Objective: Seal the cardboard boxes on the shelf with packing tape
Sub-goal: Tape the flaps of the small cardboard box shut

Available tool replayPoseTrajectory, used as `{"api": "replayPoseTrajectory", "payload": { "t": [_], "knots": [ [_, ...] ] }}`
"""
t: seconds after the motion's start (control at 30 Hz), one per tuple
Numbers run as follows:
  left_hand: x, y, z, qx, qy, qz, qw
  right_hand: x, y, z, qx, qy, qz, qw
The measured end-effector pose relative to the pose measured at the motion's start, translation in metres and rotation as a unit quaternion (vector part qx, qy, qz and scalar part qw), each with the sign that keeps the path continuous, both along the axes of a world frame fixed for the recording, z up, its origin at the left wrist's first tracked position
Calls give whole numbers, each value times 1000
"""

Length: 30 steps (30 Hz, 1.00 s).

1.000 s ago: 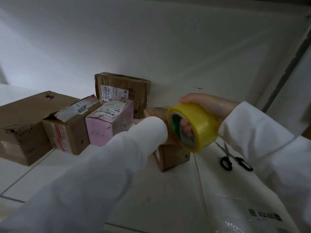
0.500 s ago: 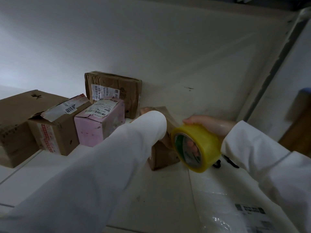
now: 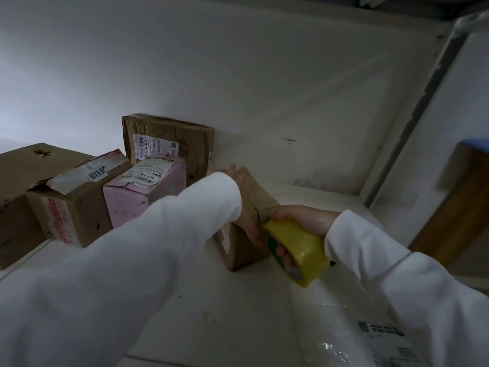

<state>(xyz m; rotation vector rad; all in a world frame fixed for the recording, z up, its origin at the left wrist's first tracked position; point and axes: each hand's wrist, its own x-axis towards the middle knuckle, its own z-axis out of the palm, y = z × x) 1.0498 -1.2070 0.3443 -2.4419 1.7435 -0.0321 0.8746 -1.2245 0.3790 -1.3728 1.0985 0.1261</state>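
Head view: a small cardboard box [image 3: 248, 234] stood on the white shelf [image 3: 211, 313] near centre. The left hand [image 3: 242, 181] lay flat, fingers straight, on its top. At four o'clock of the box, the right hand [image 3: 301, 221] gripped a yellow tape roll [image 3: 299, 250] touching the box's edge. Other boxes stood at nine o'clock. With only a flat palm bracing it, the light box could probably slide or tip as tape was pulled, skewing the strip.

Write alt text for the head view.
A person's left hand rests on a small cardboard box on a white shelf while the right hand holds a yellow tape roll against it. More boxes, one pink, stand to the left.
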Motion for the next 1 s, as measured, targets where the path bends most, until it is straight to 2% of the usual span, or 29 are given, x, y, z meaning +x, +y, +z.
{"api": "replayPoseTrajectory", "payload": {
  "t": [0.07,0.13,0.27,0.4,0.57,0.67,0.73,0.87,0.93,1.0],
  "knots": [
    [-9,5,7,46,-80,-19,996,-1,-2,-1,-1,-2,-1,1000],
    [-22,12,12,70,-100,-33,992,0,-3,-2,-1,-5,1,1000],
    [-31,19,14,12,-100,-52,994,1,-4,-3,7,-7,5,1000],
    [-28,24,15,-12,-19,-61,998,1,-5,-5,22,-10,2,1000],
    [-32,17,11,61,-10,-81,995,0,-7,-6,19,-11,-13,1000],
    [-32,18,8,62,-7,-92,994,0,-9,-8,25,-14,-20,999],
    [-26,19,15,51,40,-93,994,1,-9,-10,33,-15,-18,999],
    [-5,19,34,11,201,-46,978,2,-12,-13,39,-17,-25,999],
    [1,17,33,6,199,-34,979,3,-13,-13,34,-15,-17,999],
    [8,8,24,7,155,-13,988,3,-12,-13,26,-13,-5,1000]
  ]
}}
